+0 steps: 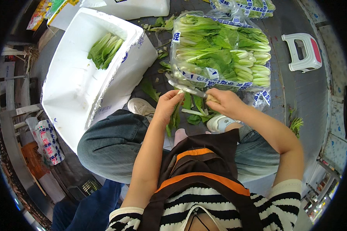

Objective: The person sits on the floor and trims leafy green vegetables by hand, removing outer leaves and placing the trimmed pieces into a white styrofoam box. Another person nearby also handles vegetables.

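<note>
My left hand (171,104) grips a leafy green vegetable (175,115) by its pale stem end, the leaves hanging down. In my right hand (226,101) is the handle of a knife (188,89); its metal blade reaches left, next to the stem end. Whether the blade touches the stem I cannot tell. Just beyond my hands lies a clear plastic bag (196,76) printed in blue, packed with rows of leafy greens (219,46). To the left, a white foam box (66,78) holds a small bunch of greens (105,52).
Loose leaves and stems (198,114) lie on the dark floor between my shoes. A white plastic stool (295,53) stands at the right. Another bag of greens (256,7) and a second foam box (133,8) are at the far side. A plastic-wrapped roll (49,144) lies left.
</note>
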`<control>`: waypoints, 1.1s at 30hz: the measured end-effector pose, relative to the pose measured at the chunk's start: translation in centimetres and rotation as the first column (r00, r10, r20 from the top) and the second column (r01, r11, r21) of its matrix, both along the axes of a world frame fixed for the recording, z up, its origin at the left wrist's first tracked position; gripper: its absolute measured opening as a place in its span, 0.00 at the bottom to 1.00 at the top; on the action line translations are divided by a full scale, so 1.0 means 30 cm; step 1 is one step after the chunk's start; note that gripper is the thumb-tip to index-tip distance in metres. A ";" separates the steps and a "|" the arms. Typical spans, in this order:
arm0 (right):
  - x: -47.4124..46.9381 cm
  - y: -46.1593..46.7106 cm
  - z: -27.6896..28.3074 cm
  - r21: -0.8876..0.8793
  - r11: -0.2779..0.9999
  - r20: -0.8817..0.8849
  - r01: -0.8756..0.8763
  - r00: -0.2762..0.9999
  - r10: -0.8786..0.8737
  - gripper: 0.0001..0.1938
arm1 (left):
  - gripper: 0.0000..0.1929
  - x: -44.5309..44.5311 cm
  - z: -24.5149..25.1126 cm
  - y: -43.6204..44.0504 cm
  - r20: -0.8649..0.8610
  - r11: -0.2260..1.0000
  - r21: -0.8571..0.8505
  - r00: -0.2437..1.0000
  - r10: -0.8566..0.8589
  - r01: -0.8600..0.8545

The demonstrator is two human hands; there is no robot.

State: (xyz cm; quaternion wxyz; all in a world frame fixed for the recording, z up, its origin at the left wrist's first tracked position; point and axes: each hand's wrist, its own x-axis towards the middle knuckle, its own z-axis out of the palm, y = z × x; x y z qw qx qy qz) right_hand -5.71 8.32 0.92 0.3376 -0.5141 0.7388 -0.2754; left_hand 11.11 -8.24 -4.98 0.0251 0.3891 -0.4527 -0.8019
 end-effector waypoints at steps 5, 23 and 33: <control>0.050 -0.063 -0.032 0.146 0.987 0.421 0.064 0.899 -0.120 0.15 | 0.10 0.002 0.003 -0.009 -0.020 1.000 0.005 1.000 0.014 -0.014; 0.056 0.092 -0.327 0.417 0.904 -0.055 -0.093 0.990 0.127 0.18 | 0.16 -0.029 0.143 -0.147 0.030 0.984 -0.179 0.999 -0.016 0.021; -0.178 -0.119 -0.266 0.183 0.957 -0.014 0.224 0.974 -0.225 0.10 | 0.11 -0.289 -0.071 -0.150 0.652 -0.230 -0.757 0.726 -0.219 0.611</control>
